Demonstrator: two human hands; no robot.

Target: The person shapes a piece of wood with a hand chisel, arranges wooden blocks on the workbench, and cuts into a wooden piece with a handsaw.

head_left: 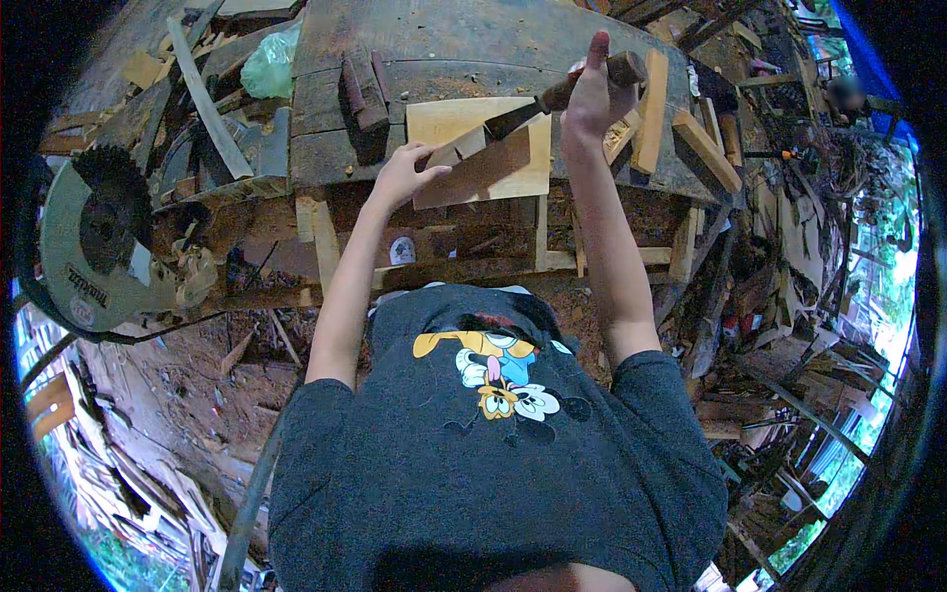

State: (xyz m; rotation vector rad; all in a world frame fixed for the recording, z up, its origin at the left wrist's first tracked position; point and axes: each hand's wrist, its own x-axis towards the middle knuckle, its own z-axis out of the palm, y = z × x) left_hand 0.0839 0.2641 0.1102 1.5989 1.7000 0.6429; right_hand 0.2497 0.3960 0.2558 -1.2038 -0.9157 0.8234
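The bladed tool [462,148] slants over the pale board [513,176] on the worktop [434,44], your left grip [402,178] at its tip, right grip [592,104] at its handle [627,69]; I can't tell whether either clamps. Held loosely, it could slip and cut you.

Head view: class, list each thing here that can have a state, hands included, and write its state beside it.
Pale board: flat, overhanging the near edge of the wooden bench.
Chisel-like tool: slanting across the board.
Left hand: thumb and finger at the tool's far-left end; grip firmness unclear.
Right hand: at the wooden handle, thumb raised.
Circular saw: toothed disc exposed; powered or not, cannot tell.
Green plastic bag: crumpled.
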